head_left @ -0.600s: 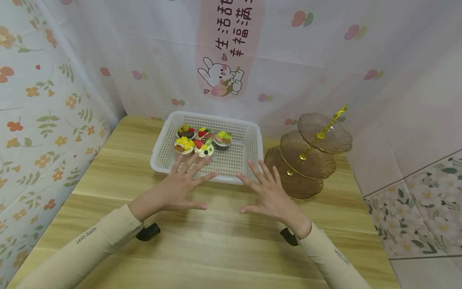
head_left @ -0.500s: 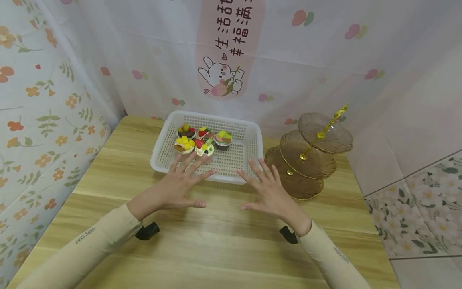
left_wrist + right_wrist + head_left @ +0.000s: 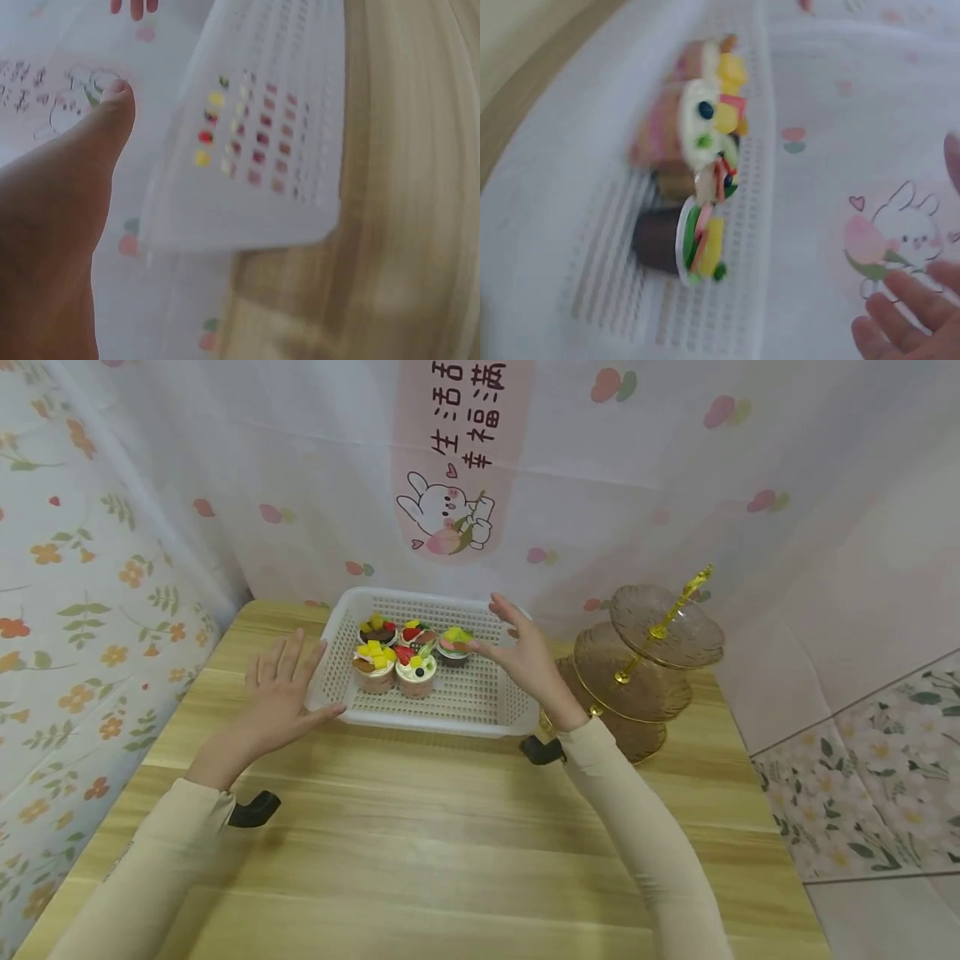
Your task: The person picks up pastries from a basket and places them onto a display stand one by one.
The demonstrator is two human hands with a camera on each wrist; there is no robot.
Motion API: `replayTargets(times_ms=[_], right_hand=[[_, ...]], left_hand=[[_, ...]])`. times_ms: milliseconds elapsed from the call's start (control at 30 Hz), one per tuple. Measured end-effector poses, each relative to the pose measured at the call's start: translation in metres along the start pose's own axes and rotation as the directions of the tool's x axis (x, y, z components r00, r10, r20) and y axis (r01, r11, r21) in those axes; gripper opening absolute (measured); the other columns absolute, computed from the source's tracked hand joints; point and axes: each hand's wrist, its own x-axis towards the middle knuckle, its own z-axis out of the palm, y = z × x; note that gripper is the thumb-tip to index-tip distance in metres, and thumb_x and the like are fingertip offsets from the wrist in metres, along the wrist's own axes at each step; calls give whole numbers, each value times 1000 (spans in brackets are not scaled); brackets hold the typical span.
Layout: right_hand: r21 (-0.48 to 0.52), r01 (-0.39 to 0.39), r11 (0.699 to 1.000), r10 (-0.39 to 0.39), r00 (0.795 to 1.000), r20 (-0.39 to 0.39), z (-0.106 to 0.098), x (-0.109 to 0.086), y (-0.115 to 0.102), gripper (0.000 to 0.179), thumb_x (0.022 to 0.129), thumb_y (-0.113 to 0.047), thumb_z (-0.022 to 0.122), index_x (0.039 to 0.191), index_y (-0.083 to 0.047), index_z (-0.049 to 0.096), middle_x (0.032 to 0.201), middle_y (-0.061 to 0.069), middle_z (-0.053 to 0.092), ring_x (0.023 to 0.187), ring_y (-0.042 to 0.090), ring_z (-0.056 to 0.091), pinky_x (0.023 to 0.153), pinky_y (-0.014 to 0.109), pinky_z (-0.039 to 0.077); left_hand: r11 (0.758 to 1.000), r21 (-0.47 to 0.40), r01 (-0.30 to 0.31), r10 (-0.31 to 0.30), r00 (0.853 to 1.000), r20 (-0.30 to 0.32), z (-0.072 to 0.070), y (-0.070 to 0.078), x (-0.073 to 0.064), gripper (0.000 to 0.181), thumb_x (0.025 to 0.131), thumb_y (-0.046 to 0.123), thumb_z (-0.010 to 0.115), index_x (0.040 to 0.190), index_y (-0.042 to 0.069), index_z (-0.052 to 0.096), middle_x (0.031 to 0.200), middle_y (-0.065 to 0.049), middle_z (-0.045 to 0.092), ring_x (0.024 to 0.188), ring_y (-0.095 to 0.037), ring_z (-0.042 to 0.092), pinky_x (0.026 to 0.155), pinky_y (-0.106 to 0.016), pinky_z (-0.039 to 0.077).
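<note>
A white plastic basket (image 3: 420, 725) holds several small toy dessert cups topped with fruit pieces. My left hand (image 3: 281, 693) is at the basket's left end with its fingers spread, holding nothing; whether it touches the rim I cannot tell. Over the basket's right part hangs my right hand (image 3: 525, 660), thumb and fingers apart and nothing between them. Nearest to its thumb is a dark cup with green and yellow topping (image 3: 664, 240). A cup with white cream and a berry (image 3: 416, 677) sits at the front of the group.
A three-tier brown translucent cake stand (image 3: 633, 677) with a gold post stands right of the basket, close to the right forearm. The wooden table (image 3: 420, 843) ends at a printed curtain (image 3: 322, 468) behind.
My left hand has moved left to the basket's end. My right hand has gone forward and left, from the basket's front to above its right part. The head view has shifted slightly.
</note>
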Motion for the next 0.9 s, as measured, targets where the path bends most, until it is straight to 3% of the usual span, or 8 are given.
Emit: replayTargets(times_ms=[133, 400, 667, 900], right_hand=[[154, -114, 981, 122, 992, -40, 13, 29, 0, 75, 88, -35, 75, 152, -15, 40, 150, 9, 51, 140, 25, 46, 115, 45, 39], [284, -262, 922, 281, 959, -29, 42, 62, 25, 67, 87, -32, 77, 143, -7, 50, 144, 13, 55, 138, 28, 47, 114, 41, 41], [271, -375, 887, 379, 925, 38, 64, 62, 54, 69, 85, -27, 79, 144, -6, 50, 148, 12, 52, 140, 29, 46, 115, 41, 39], [132, -389, 912, 387, 921, 42, 71, 56, 65, 72, 83, -22, 81, 145, -7, 48, 150, 11, 51, 140, 29, 46, 115, 42, 40]], left_hand=[[998, 20, 57, -58, 998, 27, 1, -13, -3, 100, 92, 63, 55, 160, 11, 4, 166, -21, -14, 153, -45, -15, 113, -74, -9], [994, 55, 92, -96, 993, 71, 5, -17, -2, 102, 93, 66, 48, 159, 4, 1, 166, -22, -11, 153, -45, -13, 114, -73, -7], [994, 36, 103, -106, 990, 90, 8, -19, -2, 101, 94, 68, 45, 160, 9, -3, 166, -19, -15, 152, -47, -14, 113, -74, -10], [994, 36, 106, -109, 987, 118, 9, -14, 0, 101, 93, 70, 44, 160, 7, 0, 166, -20, -14, 151, -50, -9, 113, -74, -8]])
